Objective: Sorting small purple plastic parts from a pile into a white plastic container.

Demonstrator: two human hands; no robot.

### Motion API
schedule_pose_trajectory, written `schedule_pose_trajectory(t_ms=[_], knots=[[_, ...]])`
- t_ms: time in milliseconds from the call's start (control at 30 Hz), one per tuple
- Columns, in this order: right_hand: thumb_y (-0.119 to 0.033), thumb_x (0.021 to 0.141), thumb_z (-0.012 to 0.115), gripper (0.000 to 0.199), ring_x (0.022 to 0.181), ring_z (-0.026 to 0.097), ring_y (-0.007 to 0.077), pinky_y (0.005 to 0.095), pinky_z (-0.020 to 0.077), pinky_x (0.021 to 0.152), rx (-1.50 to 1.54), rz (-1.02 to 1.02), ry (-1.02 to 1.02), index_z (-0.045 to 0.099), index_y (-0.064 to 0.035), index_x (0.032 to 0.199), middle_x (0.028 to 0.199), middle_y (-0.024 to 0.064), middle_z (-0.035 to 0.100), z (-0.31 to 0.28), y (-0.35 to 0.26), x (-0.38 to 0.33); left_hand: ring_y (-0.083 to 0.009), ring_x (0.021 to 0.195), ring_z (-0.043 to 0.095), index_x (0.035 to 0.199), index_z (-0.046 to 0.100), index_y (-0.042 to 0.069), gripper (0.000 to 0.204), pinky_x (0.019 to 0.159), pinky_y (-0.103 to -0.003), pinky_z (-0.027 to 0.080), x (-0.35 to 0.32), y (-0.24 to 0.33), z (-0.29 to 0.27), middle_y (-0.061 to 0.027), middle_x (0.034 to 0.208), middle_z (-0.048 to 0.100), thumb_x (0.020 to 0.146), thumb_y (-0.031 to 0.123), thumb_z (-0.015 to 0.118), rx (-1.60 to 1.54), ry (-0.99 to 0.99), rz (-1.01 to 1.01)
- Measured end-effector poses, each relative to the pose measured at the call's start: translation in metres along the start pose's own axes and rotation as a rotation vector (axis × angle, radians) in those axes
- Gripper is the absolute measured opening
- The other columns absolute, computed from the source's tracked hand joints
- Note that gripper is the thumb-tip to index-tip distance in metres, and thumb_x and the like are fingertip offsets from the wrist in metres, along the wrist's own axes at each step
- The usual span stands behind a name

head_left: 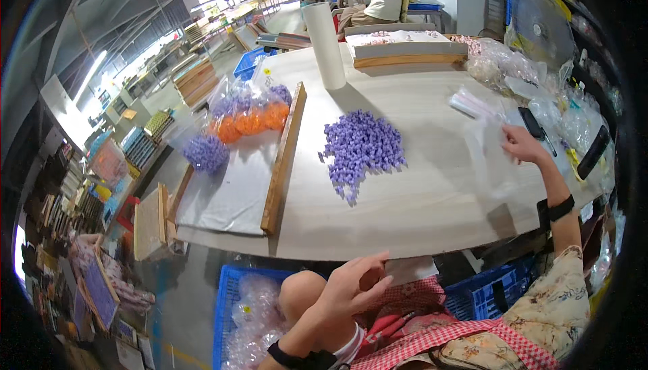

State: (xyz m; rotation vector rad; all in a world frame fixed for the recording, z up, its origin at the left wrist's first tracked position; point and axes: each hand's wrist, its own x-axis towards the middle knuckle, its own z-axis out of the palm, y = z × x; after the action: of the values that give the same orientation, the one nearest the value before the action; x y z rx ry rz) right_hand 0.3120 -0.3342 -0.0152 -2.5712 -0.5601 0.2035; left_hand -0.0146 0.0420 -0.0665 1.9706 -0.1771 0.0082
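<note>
On the right side of the table, my right hand (pixel 523 145) pinches the edge of a clear plastic bag (pixel 487 157), which hangs limp and blurred to the left of the fingers. Just beyond it lies a stack of flat clear bags (pixel 471 105). My left hand (pixel 356 288) hovers over my lap, near the table's front edge, with curved fingers apart and nothing visible in them. A loose heap of small purple pieces (pixel 364 146) is spread in the middle of the table. Their exact kind is too small to tell.
At left, a wood-edged tray (pixel 275 188) holds filled bags of purple pieces (pixel 205 154) and orange pieces (pixel 250 122). A white roll (pixel 325 49) stands upright behind the heap. A fan (pixel 540 22), a black phone (pixel 531 124) and blue crates (pixel 226 323) surround the table (pixel 425 215).
</note>
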Motion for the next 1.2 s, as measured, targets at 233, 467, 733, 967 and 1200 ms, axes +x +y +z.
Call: schedule_pose_trajectory(t_ms=[233,467,733,967,1200], knots=[[-0.009,0.080,0.054,0.049,0.054,0.062,0.0190,0.0304,0.0521,0.037,0.793,-0.298,-0.035,0.036,0.0007,0.124,0.091,0.0137,0.055,0.122,-0.191,0.059,-0.0321,0.126,0.041,0.142,0.009,0.000,0.082,0.090,-0.039,0.045,0.061,-0.040,0.004,-0.0233,0.134,0.039,0.086,0.025,0.064,-0.405,0.234,-0.054],[-0.018,0.094,0.051,0.045,0.100,0.060,0.0231,0.0342,0.0507,0.086,0.851,-0.407,-0.933,0.036,-0.0034,0.133,0.109,0.0138,0.058,0.163,-0.284,0.084,-0.0263,0.107,0.056,0.117,0.043,-0.011,0.049,0.083,-0.035,0.050,0.022,-0.063,-0.039,-0.0177,0.117,0.053,0.086,0.022,0.059,-0.762,0.852,-0.180],[-0.045,0.095,0.041,0.049,0.138,0.022,0.0275,0.0409,0.0171,0.114,0.029,-0.630,-0.281,0.046,-0.0164,0.135,0.145,0.0065,0.036,0.178,-0.200,0.287,-0.0255,0.082,0.062,0.093,0.061,-0.005,0.027,0.072,-0.035,0.050,-0.028,-0.004,-0.101,-0.0161,0.088,0.061,0.082,0.018,0.050,-0.717,1.303,-0.478],[-0.031,0.093,0.051,0.039,0.134,0.029,0.0286,0.0397,0.0192,0.112,0.255,-0.621,-0.415,0.055,-0.0116,0.126,0.141,0.0116,0.041,0.206,-0.185,0.289,-0.0274,0.080,0.061,0.094,0.063,0.003,0.030,0.071,-0.042,0.049,-0.120,-0.008,-0.074,-0.0161,0.089,0.062,0.087,0.032,0.059,-0.527,0.750,-0.408],[-0.031,0.091,0.057,0.037,0.134,0.031,0.0293,0.0403,0.0264,0.109,0.256,-0.690,-0.444,0.058,-0.0140,0.124,0.142,0.0123,0.039,0.190,-0.162,0.249,-0.0265,0.083,0.061,0.093,0.062,-0.002,0.028,0.070,-0.038,0.049,-0.085,-0.018,-0.079,-0.0164,0.088,0.062,0.084,0.024,0.053,-0.769,0.716,-0.427]])
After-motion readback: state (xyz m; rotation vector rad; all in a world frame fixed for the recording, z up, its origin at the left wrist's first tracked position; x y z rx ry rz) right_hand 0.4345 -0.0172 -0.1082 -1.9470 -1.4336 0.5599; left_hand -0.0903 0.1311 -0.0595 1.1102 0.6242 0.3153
